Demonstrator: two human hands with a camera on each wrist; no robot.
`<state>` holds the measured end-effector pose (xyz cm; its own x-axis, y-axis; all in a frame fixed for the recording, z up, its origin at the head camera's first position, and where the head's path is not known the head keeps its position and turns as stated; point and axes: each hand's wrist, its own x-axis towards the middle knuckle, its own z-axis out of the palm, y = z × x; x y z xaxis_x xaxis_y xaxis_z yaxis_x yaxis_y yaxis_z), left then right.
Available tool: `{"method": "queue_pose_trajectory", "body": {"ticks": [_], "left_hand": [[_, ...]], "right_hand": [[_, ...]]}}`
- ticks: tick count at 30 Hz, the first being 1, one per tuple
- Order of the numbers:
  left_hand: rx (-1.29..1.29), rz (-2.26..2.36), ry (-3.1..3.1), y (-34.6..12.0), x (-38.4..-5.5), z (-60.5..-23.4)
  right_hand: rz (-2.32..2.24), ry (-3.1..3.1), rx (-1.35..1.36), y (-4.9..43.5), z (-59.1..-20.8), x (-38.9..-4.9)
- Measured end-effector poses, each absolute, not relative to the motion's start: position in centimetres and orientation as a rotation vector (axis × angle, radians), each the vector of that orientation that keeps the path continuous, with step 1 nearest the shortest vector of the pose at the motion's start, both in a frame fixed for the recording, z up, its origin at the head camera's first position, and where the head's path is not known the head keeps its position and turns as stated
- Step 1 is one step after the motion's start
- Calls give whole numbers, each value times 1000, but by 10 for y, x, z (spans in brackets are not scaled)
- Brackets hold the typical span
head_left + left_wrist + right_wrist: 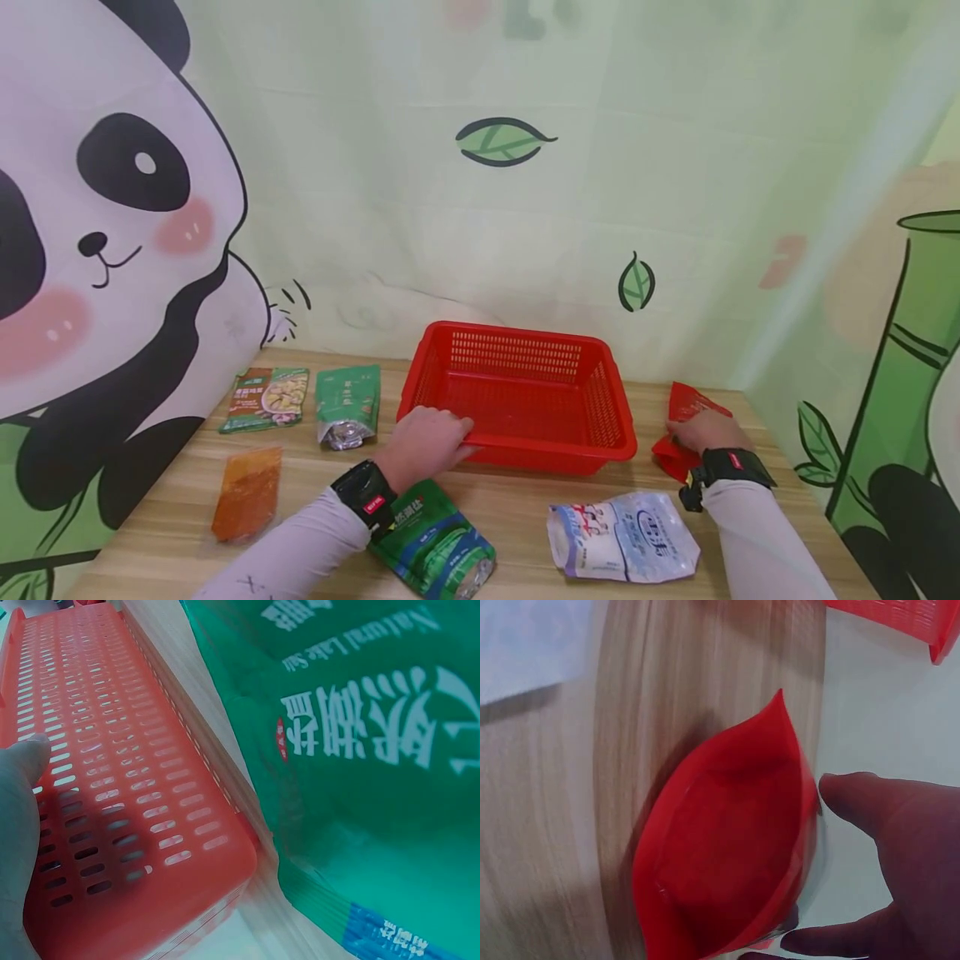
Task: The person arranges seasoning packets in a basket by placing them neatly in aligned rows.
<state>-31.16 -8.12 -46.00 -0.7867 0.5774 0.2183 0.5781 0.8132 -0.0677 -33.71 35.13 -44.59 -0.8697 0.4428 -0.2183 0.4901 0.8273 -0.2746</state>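
Note:
My left hand [429, 446] grips the near-left rim of an empty red plastic basket [517, 457]. In the left wrist view the thumb [30, 757] lies against the slotted basket wall [142, 772]. A green salt pouch [442, 546] lies on the table under my left wrist. On the right, my right hand [711, 432] holds a red pouch [686, 402] by its side. The right wrist view shows this pouch [727, 847] gaping at one end, the thumb at its edge and the fingertips lower down, partly hidden.
A white and blue pouch [626, 537] lies in front of the basket. To the left are a green pouch [348, 400], a flat seasoning packet [266, 400] and an orange packet [247, 492]. A printed panda cloth [360, 208] hangs behind the wooden table [315, 508].

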Motion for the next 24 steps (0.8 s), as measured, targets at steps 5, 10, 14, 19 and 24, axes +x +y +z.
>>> {"method": "queue_pose_trajectory", "body": {"ticks": [5,10,14,19,24], "left_hand": [[-889,2,-2777,-80,-312,-460],[-886,-2,-2777,-80,-312,-460],[-883,-1,-2784,-79,-311,-460],[-871,6,-2791,-79,-312,-461],[-866,-1,-2798,-79,-312,-461]], "right_hand": [[-397,2867,676,347,-446,-338],[-379,2868,686,348,-452,-342],[-379,2856,697,347,-452,-342],[-404,2860,679,345,-453,-339],[-412,2868,680,343,-454,-337]]}}
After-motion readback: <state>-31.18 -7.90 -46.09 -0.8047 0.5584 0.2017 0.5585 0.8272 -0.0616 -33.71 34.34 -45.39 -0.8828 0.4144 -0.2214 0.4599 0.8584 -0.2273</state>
